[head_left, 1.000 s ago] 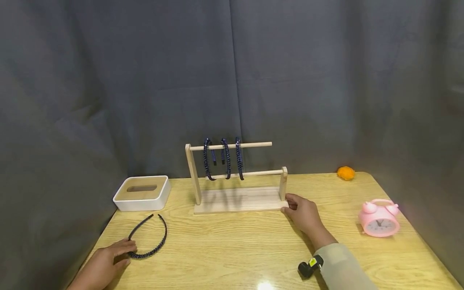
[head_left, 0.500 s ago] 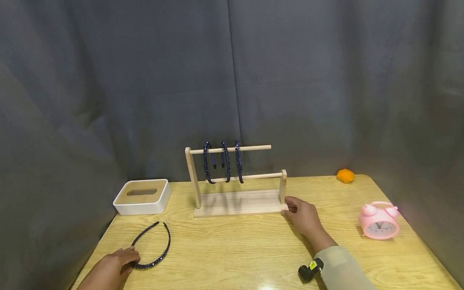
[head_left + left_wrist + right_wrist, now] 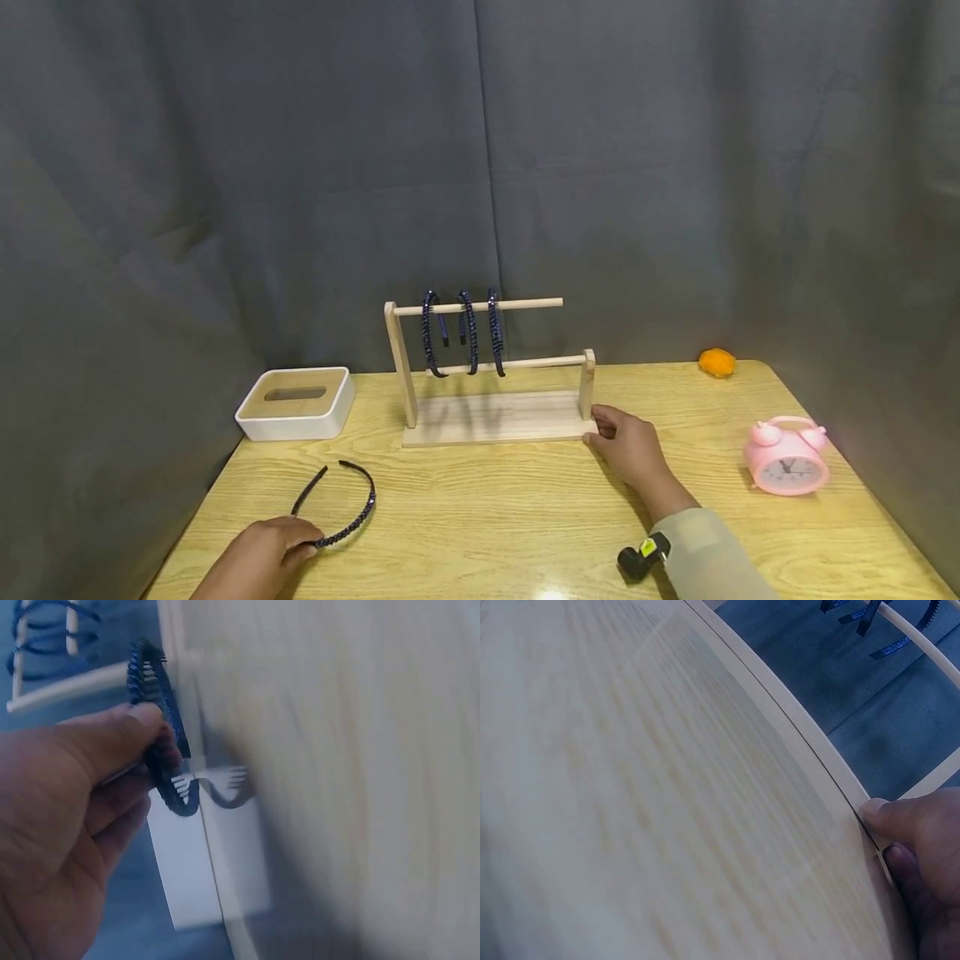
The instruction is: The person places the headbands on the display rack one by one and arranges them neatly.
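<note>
My left hand (image 3: pixel 261 557) pinches a dark blue beaded headband (image 3: pixel 352 527) by its curved part, at the front left of the table. In the left wrist view, thumb and fingers close on this headband (image 3: pixel 142 681), which stands on edge just off the tabletop; its small comb teeth show. A wooden display stand (image 3: pixel 498 417) stands at the back middle. Three similar headbands (image 3: pixel 472 333) hang on its upper rod. My right hand (image 3: pixel 633 450) grips the right end of the stand's base, its thumb on the corner; the other fingers are partly hidden.
A white tissue box (image 3: pixel 292 425) with a wooden lid stands at the back left of the wooden table (image 3: pixel 480 517). At the right are a pink alarm clock (image 3: pixel 786 462) and a small orange object (image 3: pixel 717 362). A grey curtain (image 3: pixel 480 167) hangs behind.
My left hand has moved right with the headband, now held between thumb and fingers, and the headband has shifted right and tilted. My right hand stays on the stand.
</note>
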### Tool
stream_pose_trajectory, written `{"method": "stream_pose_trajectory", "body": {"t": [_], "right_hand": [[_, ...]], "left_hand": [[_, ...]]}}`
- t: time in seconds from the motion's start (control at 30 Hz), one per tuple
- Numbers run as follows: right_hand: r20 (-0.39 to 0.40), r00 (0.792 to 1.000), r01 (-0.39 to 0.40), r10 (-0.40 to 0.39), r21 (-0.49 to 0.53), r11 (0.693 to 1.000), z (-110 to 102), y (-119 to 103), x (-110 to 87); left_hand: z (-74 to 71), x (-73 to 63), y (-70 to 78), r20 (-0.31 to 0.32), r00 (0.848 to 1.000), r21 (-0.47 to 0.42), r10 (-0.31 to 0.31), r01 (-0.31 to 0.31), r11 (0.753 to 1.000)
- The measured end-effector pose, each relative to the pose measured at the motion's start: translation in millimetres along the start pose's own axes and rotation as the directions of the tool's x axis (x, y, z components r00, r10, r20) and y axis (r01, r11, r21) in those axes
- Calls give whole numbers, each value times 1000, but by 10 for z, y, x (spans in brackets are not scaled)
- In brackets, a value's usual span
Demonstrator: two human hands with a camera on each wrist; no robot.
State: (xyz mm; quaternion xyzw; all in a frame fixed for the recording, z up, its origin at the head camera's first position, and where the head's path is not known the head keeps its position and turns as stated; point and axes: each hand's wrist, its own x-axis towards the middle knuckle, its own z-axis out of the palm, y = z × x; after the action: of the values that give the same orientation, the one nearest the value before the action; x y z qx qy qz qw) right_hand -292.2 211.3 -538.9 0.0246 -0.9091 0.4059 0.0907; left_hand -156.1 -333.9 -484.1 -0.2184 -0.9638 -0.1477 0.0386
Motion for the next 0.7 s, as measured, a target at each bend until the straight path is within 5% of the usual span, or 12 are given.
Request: {"method": "stream_pose_trajectory", "body": {"t": [0.13,0.33,0.7], "right_hand": [[-1,1000,5,-5,-5,1000,10,-1,-1],[1,1000,6,-6,-5,1000,6,26,-8],[-5,1000,11,-11,2,1000,-8,1,-3]], "left_hand": [[41,96,281,-40,999,-182,19,-26,983],[140,335,702,-106,994,-465,29,-76,882],[167,937,1261,-115,993,-667,34,-102,738]]}}
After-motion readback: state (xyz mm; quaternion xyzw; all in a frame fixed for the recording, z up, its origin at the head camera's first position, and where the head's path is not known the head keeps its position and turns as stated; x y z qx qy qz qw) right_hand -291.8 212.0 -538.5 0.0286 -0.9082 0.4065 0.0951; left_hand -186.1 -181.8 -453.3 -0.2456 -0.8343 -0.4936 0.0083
